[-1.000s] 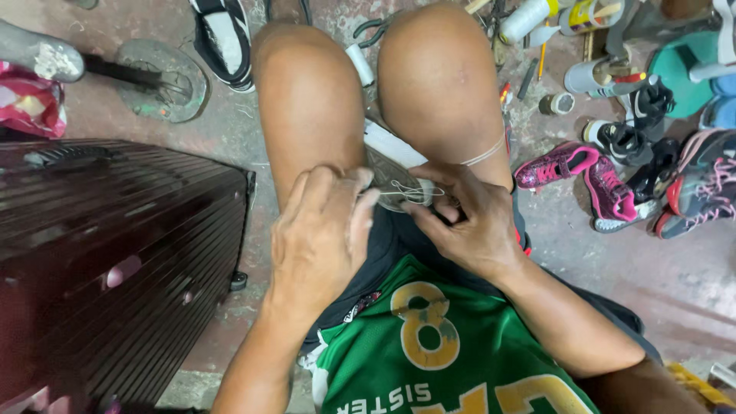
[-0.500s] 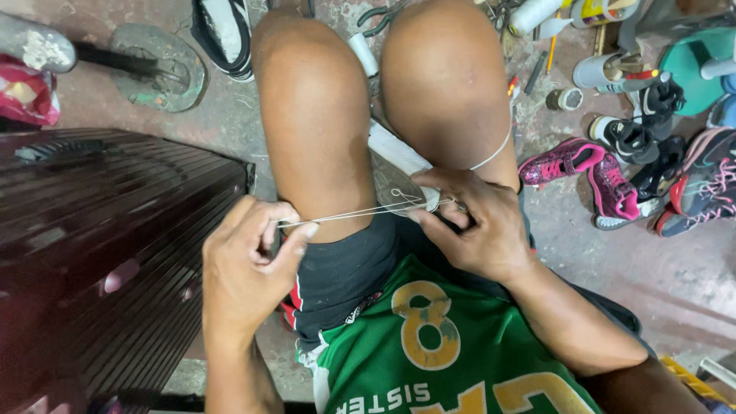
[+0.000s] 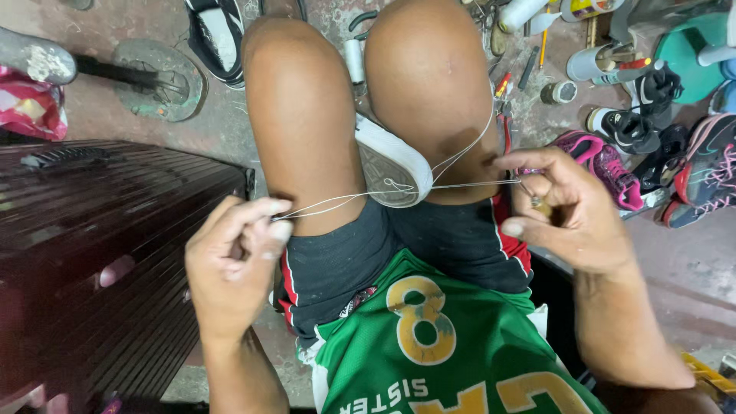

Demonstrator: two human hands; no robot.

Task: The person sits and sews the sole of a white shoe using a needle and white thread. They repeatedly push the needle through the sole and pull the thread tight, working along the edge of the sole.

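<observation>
Left hand: your left hand is closed into a loose fist beside your left thigh, thumb and forefinger pinching one end of the white thread.
Right hand: your right hand is curled shut over your right thigh, fingertips nipping the other end of the thread; a small dark tool shows inside the curl, too hidden to tell its kind.
Thread: it runs taut across your lap between the two hands — doubled on the left stretch, with a loose loop rising up over your right knee.
Shoe: the white-soled shoe sits wedged between your knees, sole toward you, and the thread passes through its edge.
Suitcase: a dark ribbed suitcase lies shut just beside your left leg; its contents cannot be seen.
Pile of shoes: pink, black and dark sneakers are heaped on the floor to your right, near your right hand.
Containers: a white cup stands past the heap with red-handled tools in it — beside it a small round tin, contents unclear.
Far left: a pink bag lies on the floor, what it holds unclear.
</observation>
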